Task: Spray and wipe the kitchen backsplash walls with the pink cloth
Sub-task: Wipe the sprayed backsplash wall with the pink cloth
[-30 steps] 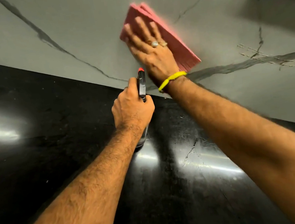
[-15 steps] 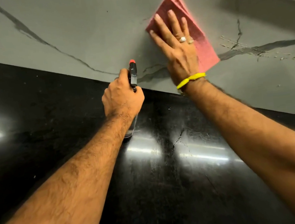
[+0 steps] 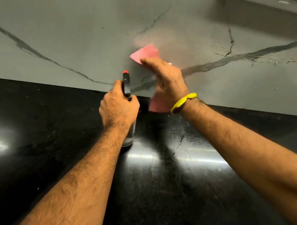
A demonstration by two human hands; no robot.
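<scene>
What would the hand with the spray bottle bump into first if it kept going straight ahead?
Probably the grey backsplash wall. The left hand points the spray bottle at it, with nothing visible between, though depth is hard to judge.

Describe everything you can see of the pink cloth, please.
The pink cloth looks thin, soft and folded. The right hand presses it flat against the grey veined backsplash, low, near the black counter. One corner shows above the fingers, another below the wrist; the middle is hidden. Its edges are blurred.
</scene>
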